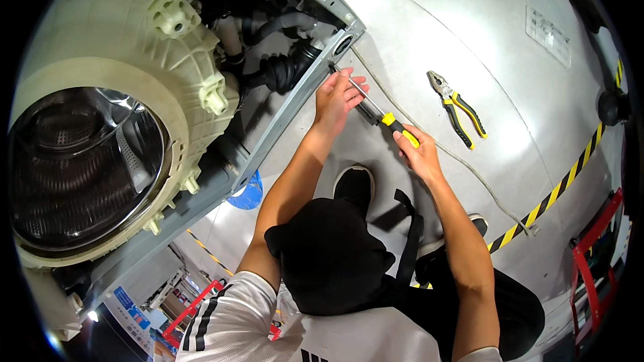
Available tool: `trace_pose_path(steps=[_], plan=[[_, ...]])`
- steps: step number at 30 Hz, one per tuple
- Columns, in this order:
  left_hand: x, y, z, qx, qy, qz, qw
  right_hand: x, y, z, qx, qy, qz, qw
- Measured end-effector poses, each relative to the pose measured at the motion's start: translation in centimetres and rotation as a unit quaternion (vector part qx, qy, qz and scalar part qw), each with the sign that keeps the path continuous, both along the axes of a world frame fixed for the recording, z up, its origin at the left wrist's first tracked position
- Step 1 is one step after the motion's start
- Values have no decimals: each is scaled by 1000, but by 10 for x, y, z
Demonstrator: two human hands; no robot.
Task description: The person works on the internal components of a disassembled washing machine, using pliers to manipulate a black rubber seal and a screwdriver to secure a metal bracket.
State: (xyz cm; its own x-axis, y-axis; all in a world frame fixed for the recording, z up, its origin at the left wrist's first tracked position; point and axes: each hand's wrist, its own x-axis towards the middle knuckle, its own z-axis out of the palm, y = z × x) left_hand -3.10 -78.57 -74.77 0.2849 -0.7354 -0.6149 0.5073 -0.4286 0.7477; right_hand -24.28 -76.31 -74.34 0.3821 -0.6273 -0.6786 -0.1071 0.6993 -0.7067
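A screwdriver (388, 119) with a yellow-and-black handle slants up and left to the grey metal frame of a washing machine. My right hand (421, 155) is closed around the end of its handle. Near the tip, my left hand (334, 104) has its fingers curled about the metal shaft. The tip is at the frame's edge (288, 104), beside a round black foot (343, 44); what it touches there is too small to tell. A dark strip or shadow lies just below the shaft. Inside the frame a black ribbed hose (285, 70) runs next to the pale tub (127, 33).
Combination pliers (457, 108) with yellow-and-black handles lie on the floor to the right. A grey cable (463, 161) curves across the tiles. Black-and-yellow tape (557, 191) marks the floor, near a red metal frame (590, 255). The drum opening (87, 167) faces left.
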Motion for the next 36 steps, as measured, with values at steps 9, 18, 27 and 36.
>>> trace_pose_path(steps=[9,18,27,36], plan=[[-1,3,2,-1,-6,25,1000,1,-1,4,49,-18,1,999],[-1,1,-1,1,-3,10,1000,-2,-1,-6,59,-38,-1,998],[-1,0,-3,-6,3,30,1000,2,-1,-2,48,-26,-7,999],[2,0,-5,-2,6,28,1000,3,-3,-4,-25,6,10,1000]])
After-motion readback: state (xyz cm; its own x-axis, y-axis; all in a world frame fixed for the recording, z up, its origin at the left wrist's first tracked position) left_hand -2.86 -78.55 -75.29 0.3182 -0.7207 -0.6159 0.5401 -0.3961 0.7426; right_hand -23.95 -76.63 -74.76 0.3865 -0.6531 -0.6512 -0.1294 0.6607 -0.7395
